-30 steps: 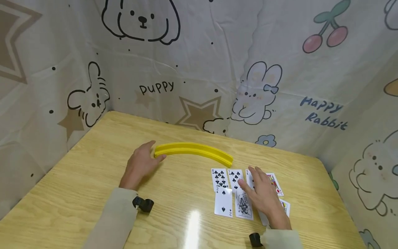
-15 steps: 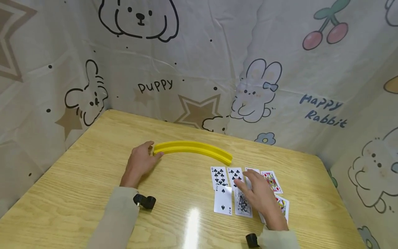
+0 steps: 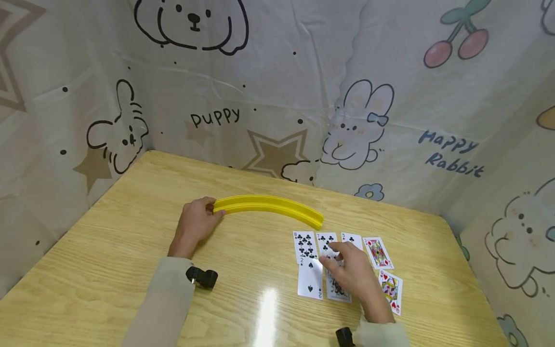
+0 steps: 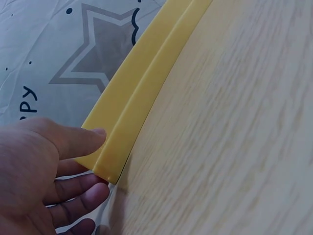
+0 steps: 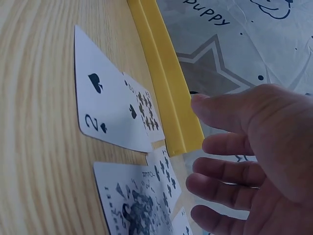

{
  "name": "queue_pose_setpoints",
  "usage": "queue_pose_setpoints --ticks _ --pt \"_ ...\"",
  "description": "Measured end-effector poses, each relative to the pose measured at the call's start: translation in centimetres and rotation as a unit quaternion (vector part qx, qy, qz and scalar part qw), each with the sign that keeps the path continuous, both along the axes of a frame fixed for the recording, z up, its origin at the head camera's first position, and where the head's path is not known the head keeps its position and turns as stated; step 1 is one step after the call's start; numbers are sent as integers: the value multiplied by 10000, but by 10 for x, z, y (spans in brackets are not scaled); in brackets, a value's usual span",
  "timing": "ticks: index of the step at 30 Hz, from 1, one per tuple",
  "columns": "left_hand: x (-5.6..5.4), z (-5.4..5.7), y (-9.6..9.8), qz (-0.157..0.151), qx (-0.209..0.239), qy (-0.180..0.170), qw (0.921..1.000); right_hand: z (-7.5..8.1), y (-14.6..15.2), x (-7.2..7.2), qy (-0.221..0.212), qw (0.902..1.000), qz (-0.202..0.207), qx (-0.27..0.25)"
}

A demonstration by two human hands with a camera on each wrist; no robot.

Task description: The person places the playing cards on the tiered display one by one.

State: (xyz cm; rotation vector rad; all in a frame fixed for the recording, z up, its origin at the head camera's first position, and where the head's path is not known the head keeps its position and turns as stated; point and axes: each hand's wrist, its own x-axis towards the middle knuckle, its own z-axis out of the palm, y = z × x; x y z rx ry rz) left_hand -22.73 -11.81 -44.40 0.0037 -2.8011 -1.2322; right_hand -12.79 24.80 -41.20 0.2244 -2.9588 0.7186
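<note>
A long curved yellow card holder (image 3: 269, 204) lies toward the back of the table. My left hand (image 3: 197, 225) pinches its left end, thumb (image 4: 90, 141) on the front face and fingers behind and below the end. Relaxed and holding nothing, my right hand (image 3: 354, 273) hovers over face-up playing cards in two rows. At the left of the front row is the two of spades (image 3: 310, 282), beside a joker (image 3: 339, 292) partly covered by my hand. Behind them lie a clubs card (image 3: 305, 245) and the seven of clubs (image 3: 324, 240).
To the right lie a diamonds face card (image 3: 378, 253) and a queen of hearts (image 3: 392, 288). Another white card (image 3: 353, 238) shows behind my right hand. A printed fabric curtain (image 3: 277, 96) rises behind the wooden table (image 3: 243, 270). Each wrist carries a small black camera (image 3: 203, 278).
My left fingers have closed in on the holder's left end. My right hand has drifted left and slightly toward me, uncovering the queen of hearts and the diamonds card while covering more of the joker.
</note>
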Motion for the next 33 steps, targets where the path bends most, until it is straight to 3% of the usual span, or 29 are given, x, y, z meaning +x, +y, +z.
queue_pose_setpoints --ticks 14,23,33 --pt "-4 2 2 141 119 74 9998 -7 -11 -3 -441 9989 52 125" --pt "-2 2 4 239 43 -122 9996 -12 -14 -1 -623 9974 12 367" --pt "-3 1 4 176 5 -45 9998 -9 -16 -5 -1019 9929 -23 607"
